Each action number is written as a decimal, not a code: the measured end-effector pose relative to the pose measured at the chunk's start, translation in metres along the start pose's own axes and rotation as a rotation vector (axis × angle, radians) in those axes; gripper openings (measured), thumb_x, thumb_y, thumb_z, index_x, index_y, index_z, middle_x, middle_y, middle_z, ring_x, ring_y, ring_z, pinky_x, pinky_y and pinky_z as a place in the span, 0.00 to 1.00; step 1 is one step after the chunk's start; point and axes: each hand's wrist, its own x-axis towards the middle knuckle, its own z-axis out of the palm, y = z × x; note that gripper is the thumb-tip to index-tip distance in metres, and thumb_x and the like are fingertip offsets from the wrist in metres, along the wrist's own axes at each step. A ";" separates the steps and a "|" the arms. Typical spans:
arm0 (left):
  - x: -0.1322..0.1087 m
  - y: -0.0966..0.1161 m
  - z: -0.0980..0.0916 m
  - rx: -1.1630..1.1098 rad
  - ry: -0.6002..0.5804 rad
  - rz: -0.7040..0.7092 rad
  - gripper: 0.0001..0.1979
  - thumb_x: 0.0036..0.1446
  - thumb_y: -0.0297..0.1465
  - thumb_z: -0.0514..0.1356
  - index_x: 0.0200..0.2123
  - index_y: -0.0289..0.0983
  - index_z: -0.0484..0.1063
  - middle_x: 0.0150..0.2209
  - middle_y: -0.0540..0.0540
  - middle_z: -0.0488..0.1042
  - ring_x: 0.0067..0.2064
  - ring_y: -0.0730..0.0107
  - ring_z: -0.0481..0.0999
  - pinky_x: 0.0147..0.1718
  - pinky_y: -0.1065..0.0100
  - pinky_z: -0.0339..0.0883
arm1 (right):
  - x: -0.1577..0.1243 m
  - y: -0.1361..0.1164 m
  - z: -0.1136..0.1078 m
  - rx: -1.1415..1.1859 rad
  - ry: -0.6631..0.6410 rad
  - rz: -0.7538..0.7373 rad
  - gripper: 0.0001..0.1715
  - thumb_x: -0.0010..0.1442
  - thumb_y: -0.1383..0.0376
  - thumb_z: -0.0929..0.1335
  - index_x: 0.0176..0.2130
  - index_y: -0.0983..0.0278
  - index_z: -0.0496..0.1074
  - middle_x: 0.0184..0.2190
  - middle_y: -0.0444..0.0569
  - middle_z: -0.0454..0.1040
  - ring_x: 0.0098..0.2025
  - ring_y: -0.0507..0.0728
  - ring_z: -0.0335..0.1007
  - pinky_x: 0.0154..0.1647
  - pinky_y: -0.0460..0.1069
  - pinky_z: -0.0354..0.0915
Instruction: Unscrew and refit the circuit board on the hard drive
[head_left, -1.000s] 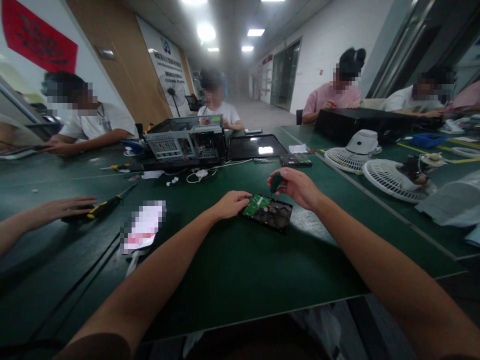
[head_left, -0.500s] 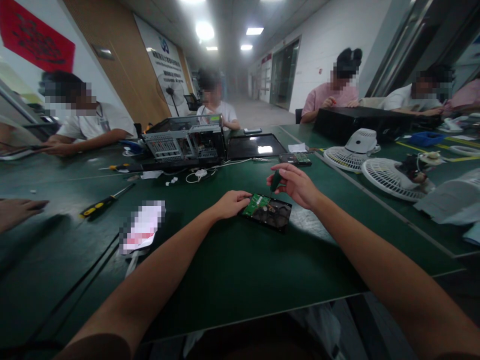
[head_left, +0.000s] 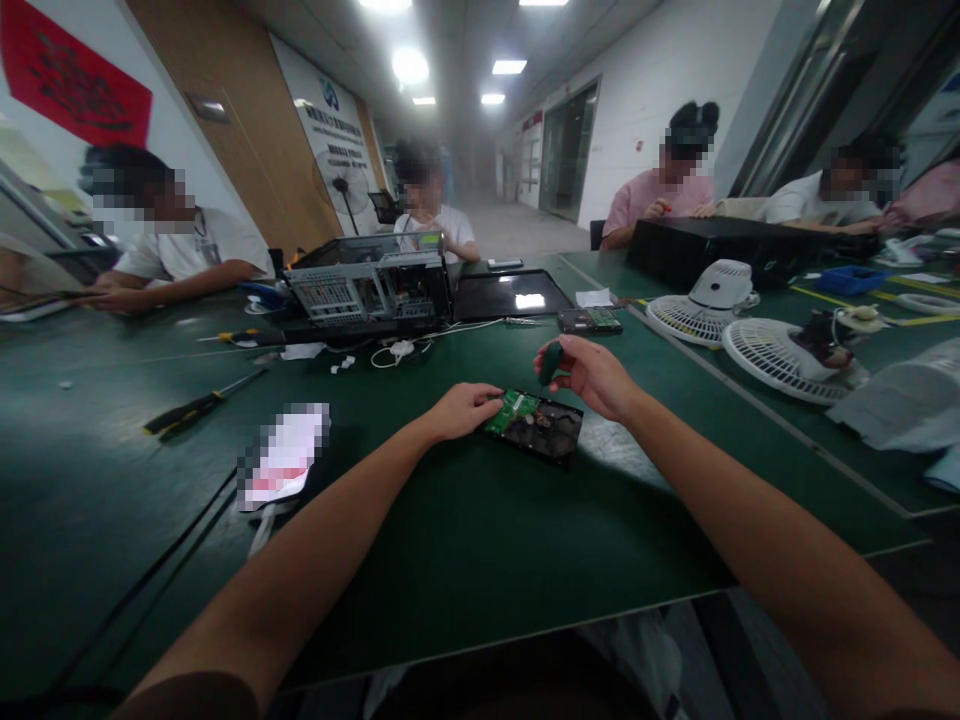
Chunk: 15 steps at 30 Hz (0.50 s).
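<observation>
A hard drive (head_left: pixel 553 432) with a green circuit board lies flat on the green table, directly ahead of me. At its left end, my left hand (head_left: pixel 463 410) grips the edge, thumb and fingers closed around it. My right hand (head_left: pixel 596 378) is closed on a short screwdriver (head_left: pixel 551 362) with a dark green handle. The screwdriver stands nearly upright over the far edge of the board; its thin shaft points down at the drive, and whether the tip touches a screw is too small to tell.
An opened computer case (head_left: pixel 360 285) and a black panel (head_left: pixel 514 293) stand beyond the drive. A yellow-black screwdriver (head_left: pixel 199 408) and a badge on a lanyard (head_left: pixel 289 455) lie left. Another circuit-board drive (head_left: pixel 590 320) and fan parts (head_left: pixel 787 355) are right. Several people sit around.
Another person's hand at the left edge has gone from view, and the yellow-black screwdriver has shifted slightly left. The fingers of my right hand have curled further around the green-handled screwdriver.
</observation>
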 end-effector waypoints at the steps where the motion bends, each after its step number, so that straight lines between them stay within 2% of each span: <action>1: 0.000 0.000 0.000 0.007 -0.001 0.002 0.25 0.66 0.41 0.57 0.60 0.33 0.73 0.38 0.43 0.81 0.32 0.68 0.76 0.32 0.68 0.67 | 0.000 0.000 0.000 -0.001 0.004 -0.004 0.17 0.65 0.52 0.69 0.43 0.62 0.77 0.43 0.54 0.79 0.43 0.59 0.74 0.32 0.50 0.68; 5: -0.001 0.000 -0.001 0.025 -0.009 0.012 0.25 0.66 0.41 0.57 0.60 0.34 0.73 0.40 0.43 0.81 0.33 0.67 0.76 0.33 0.68 0.67 | 0.002 0.001 -0.001 -0.012 0.008 -0.003 0.19 0.67 0.52 0.67 0.47 0.61 0.78 0.41 0.53 0.78 0.43 0.58 0.73 0.32 0.49 0.68; 15: 0.001 -0.001 0.000 0.000 -0.008 0.003 0.24 0.66 0.41 0.57 0.60 0.34 0.73 0.40 0.43 0.81 0.34 0.66 0.77 0.33 0.68 0.67 | -0.001 -0.001 0.003 0.000 -0.008 -0.027 0.14 0.63 0.54 0.71 0.39 0.63 0.75 0.43 0.54 0.79 0.43 0.59 0.74 0.31 0.50 0.69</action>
